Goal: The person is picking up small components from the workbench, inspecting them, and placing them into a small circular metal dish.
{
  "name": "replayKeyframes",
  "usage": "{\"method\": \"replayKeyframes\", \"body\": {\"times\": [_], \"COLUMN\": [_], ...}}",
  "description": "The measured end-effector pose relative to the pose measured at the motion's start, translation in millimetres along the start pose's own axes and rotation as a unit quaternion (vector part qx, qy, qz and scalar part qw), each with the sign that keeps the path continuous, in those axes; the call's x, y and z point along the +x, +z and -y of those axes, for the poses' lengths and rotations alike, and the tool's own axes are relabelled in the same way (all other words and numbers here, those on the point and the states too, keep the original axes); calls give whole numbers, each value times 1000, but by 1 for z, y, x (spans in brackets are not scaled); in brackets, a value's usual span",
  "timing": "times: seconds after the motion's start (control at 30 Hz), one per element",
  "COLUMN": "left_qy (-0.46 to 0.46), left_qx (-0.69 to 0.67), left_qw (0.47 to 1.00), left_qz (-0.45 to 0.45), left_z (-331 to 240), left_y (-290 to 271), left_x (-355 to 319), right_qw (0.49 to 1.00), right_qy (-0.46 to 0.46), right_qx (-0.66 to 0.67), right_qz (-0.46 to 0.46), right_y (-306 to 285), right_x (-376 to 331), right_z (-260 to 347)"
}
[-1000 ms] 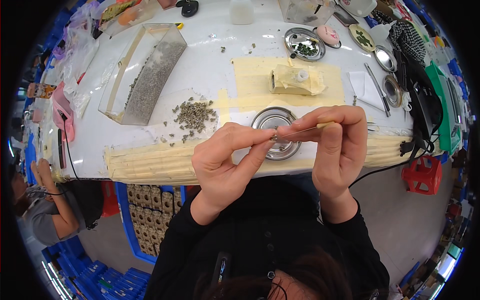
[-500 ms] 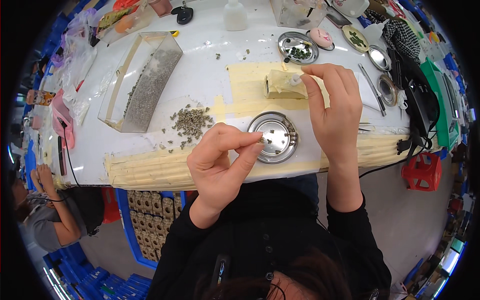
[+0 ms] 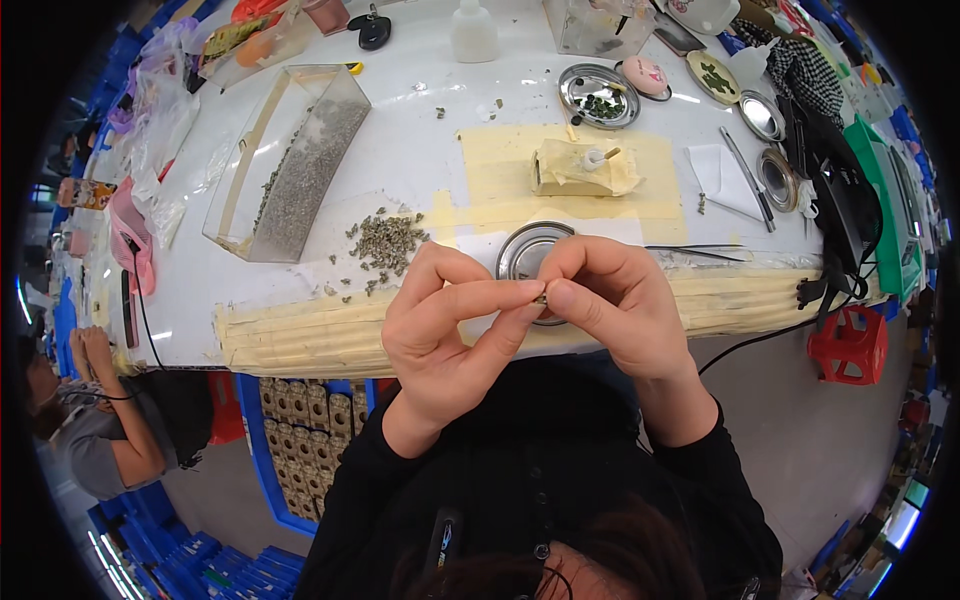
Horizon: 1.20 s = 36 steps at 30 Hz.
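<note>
My left hand [image 3: 445, 335] pinches a small brassy metal part [image 3: 541, 298] between thumb and forefinger. The tips of my right hand [image 3: 625, 310] close on the same part from the other side; the fingers hide most of it. Just behind my fingertips lies a round metal dish [image 3: 510, 250], partly covered by my hands. A loose pile of small greyish metal parts [image 3: 388, 240] is to the left of it. Farther back stands a block wrapped in cream tape [image 3: 570, 180], with a white nozzle [image 3: 592, 159] and a thin stick [image 3: 611, 154] on top.
A clear bin of tiny parts [image 3: 310, 160] stands at left. Behind are a metal dish of dark green pieces [image 3: 600, 97] and a white bottle [image 3: 473, 32]. Tweezers [image 3: 695, 250] lie at right. Below the table is a blue crate [image 3: 262, 470]; another person [image 3: 110, 430] sits at left.
My right hand has come down from the nozzle on the taped block to the part in my left hand. The thin stick on the block now shows. My left hand has barely moved.
</note>
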<state>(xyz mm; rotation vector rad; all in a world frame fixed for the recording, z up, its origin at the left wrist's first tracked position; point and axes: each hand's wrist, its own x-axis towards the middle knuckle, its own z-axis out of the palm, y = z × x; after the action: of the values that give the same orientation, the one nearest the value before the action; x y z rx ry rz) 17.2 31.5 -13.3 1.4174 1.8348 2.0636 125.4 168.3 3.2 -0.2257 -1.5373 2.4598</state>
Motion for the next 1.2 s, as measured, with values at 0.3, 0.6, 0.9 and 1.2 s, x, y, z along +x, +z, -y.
{"method": "replayKeyframes", "body": {"times": [0.3, 0.6, 0.9, 1.2], "left_qy": [11, 31, -45, 31], "left_qx": [73, 115, -49, 87], "left_qw": [997, 993, 998, 996], "left_qz": [-19, -18, -10, -4], "left_z": [-1, -1, 2, 0], "left_y": [1, 2, 5, 3], "left_x": [-2, -3, -3, 2], "right_qw": [954, 916, 999, 980], "right_qy": [-174, -237, 1, -126], "right_qx": [-237, -309, 23, -130], "right_qz": [-66, -96, -24, -83], "right_y": [-2, 2, 2, 7], "right_x": [-1, -3, -6, -5], "right_z": [-5, -7, -3, -8]}}
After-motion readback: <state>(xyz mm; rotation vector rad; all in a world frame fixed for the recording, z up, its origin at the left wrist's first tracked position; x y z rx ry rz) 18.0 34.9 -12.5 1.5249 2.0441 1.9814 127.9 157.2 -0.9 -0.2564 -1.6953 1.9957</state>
